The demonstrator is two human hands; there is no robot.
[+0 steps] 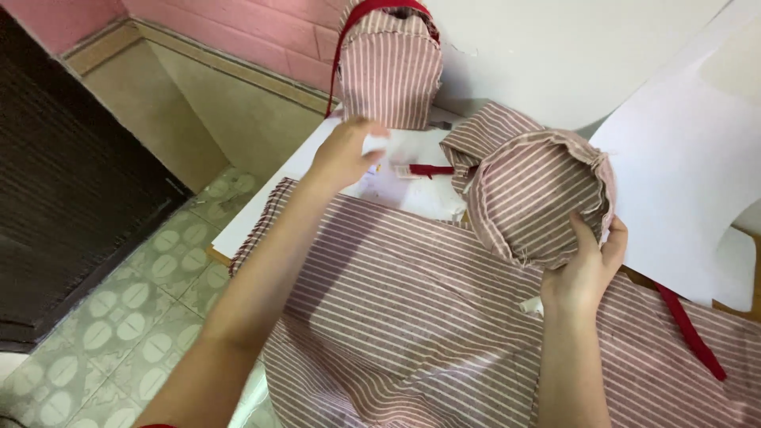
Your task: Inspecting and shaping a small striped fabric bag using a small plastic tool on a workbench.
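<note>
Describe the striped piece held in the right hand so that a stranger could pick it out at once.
Start at the big striped cloth spread over the table. At its far right edge the right hand grips a rounded, half-sewn striped shell. Unlike the finished striped bag standing by the wall, it has raw edges and no red trim.

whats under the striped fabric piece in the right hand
Under the sewn striped piece, held by the right hand, lie flat striped cloth and white paper. Anything directly beneath it is covered.
</note>
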